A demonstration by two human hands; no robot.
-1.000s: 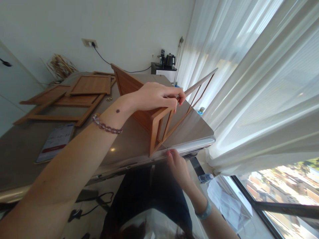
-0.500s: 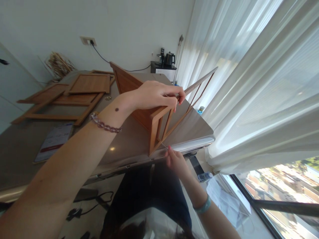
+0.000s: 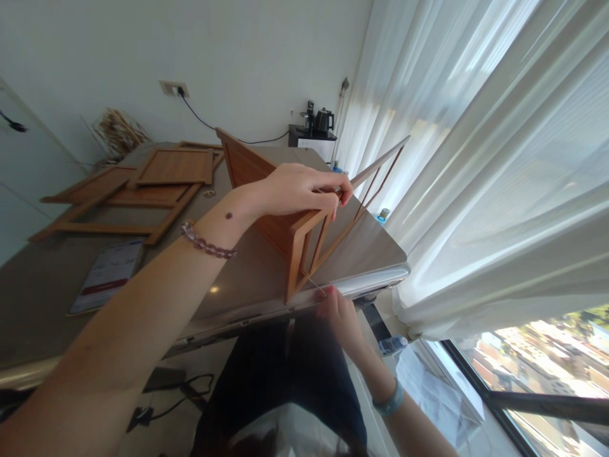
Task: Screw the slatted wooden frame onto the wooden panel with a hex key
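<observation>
A wooden frame assembly (image 3: 294, 244) stands on the table, made of a solid panel joined at an angle to an open, slatted frame (image 3: 366, 190). My left hand (image 3: 299, 190) is closed over its top edge, with the fingers curled round the wood. Low down, close to the table's front edge, my right hand (image 3: 341, 314) pinches a thin metal rod (image 3: 316, 285) that looks like a hex key. The rod's far end meets the lower corner of the frame; its exact seat is too small to make out.
Several wooden panels and frames (image 3: 176, 166) lie on the table's left side, with small brass-coloured parts (image 3: 209, 193) beside them. An instruction sheet or tablet (image 3: 107, 276) lies nearer. A kettle (image 3: 324, 120) stands at the back, and a curtain (image 3: 457, 190) hangs at the right.
My right hand has shifted slightly down and away from the frame corner, baring more of the thin rod. My left hand keeps its hold. The view has tilted a little.
</observation>
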